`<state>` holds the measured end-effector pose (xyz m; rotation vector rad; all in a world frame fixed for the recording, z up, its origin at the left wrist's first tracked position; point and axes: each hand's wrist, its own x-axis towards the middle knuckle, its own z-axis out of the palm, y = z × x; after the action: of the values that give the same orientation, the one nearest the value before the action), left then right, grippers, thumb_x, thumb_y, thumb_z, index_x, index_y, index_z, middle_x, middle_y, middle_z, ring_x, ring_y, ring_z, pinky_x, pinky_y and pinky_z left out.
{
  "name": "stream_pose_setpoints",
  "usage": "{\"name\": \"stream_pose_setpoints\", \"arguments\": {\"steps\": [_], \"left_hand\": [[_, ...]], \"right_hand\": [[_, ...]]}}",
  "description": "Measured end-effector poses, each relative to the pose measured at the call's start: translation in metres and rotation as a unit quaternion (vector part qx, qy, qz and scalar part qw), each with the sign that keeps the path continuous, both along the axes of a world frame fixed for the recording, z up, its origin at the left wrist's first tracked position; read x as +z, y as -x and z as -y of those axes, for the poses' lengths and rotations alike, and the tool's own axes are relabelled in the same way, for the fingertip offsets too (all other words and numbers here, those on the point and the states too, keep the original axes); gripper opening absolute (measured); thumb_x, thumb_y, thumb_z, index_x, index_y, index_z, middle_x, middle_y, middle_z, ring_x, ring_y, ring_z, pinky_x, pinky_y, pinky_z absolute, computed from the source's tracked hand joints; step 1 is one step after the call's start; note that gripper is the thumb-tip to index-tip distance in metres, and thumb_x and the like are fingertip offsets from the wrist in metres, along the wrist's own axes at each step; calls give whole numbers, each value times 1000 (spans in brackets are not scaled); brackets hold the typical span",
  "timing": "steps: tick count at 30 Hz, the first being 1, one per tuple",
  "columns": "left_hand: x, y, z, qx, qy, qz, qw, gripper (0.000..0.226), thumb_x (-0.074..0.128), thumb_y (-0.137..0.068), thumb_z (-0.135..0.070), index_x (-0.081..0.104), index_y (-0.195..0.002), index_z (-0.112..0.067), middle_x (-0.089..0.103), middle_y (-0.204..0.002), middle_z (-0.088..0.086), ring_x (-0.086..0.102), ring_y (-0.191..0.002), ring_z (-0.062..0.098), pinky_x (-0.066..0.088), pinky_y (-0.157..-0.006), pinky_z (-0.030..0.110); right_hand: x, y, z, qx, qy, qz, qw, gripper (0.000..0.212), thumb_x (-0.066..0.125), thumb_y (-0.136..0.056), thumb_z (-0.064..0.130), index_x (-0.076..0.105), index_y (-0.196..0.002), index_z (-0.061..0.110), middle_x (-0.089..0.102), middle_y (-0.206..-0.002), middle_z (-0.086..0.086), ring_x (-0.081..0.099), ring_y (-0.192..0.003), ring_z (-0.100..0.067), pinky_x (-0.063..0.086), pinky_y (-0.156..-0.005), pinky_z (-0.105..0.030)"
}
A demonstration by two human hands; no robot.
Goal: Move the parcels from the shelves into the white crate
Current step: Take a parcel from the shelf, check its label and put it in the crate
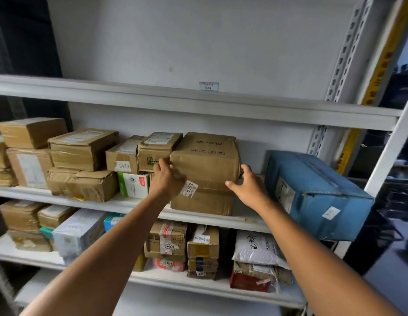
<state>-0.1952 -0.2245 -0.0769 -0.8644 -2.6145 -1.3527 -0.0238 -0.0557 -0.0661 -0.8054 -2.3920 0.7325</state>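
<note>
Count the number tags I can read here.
4 readable: 0471 on the small box, 0393 on the big box, 0403 on a lower-shelf box, 0364 on the red parcel under it. The blue box tag is too blurred; others may be hidden.

Both bare forearms extending forward and upward, left hand [167, 179] curling its fingers [163, 163] over the edge of the cardboard box [205, 165] lying to its right, right hand [249, 187] clasping the opposite edge, thumb [231, 184] pointing toward the left hand, fingers wrapping round the side.
</note>
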Motion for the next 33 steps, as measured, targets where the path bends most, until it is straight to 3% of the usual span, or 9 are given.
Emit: {"name": "stream_pose_setpoints", "arguments": {"steps": [8, 12, 16, 21, 24, 28, 33], "left_hand": [[-5, 18, 3, -60, -21, 48, 997, 75, 77, -80, -21, 32, -140, -18, 50, -127, 8, 56, -110, 26, 54, -93, 45], [-10, 12, 6, -68, -42, 58, 995, 75, 80, -75, -19, 34, -133, -26, 55, -123, 7, 58, -110, 28, 55, -90, 50], [-14, -9, 7, -69, -53, 49, 995, 67, 78, -75, -17, 34, -123, -32, 54, -119, 4, 59, -105, 25, 57, -83, 50], [-20, -44, 2, -61, -74, 28, 995, 78, 80, -74, -17, 34, -136, -28, 50, -125, 2, 56, -108, 23, 56, -88, 47], [-26, -61, 1, -65, -84, 26, 994, 78, 79, -75, -14, 35, -136, -31, 53, -120, 1, 60, -100, 20, 60, -80, 44], [-30, -71, 3, -83, -106, 48, 990, 79, 78, -77, -11, 34, -139, -35, 56, -114, 0, 65, -96, 21, 62, -74, 44], [-35, -68, 7, -120, -125, 98, 980, 86, 76, -81, -8, 28, -148, -32, 61, -118, -1, 65, -105, 23, 59, -83, 49]], "right_hand": [[-7, 15, 7, -51, 23, -40, 998, 59, 70, -88, 37, 39, -135, 19, 60, -128, -7, 61, -112, -28, 53, -86, -36], [-9, 7, 5, -55, 37, -60, 996, 72, 73, -86, 37, 34, -144, 19, 56, -133, -8, 58, -117, -28, 53, -95, -46], [-8, -14, -4, -38, 51, -72, 995, 71, 74, -86, 34, 35, -144, 18, 55, -133, -5, 57, -117, -26, 52, -92, -39], [-10, -45, -15, -14, 63, -86, 994, 74, 76, -85, 34, 34, -144, 17, 51, -131, -4, 53, -115, -23, 44, -82, -31], [-12, -61, -20, -17, 66, -105, 992, 81, 77, -82, 38, 32, -146, 17, 49, -136, -6, 51, -120, -24, 43, -84, -31], [-17, -72, -19, -26, 59, -128, 990, 79, 76, -83, 39, 33, -146, 17, 49, -135, -5, 47, -108, -15, 43, -83, -31], [-18, -69, -16, -20, 87, -110, 990, 89, 77, -83, 40, 26, -152, 15, 42, -147, -8, 44, -132, -27, 42, -94, -35]]}}
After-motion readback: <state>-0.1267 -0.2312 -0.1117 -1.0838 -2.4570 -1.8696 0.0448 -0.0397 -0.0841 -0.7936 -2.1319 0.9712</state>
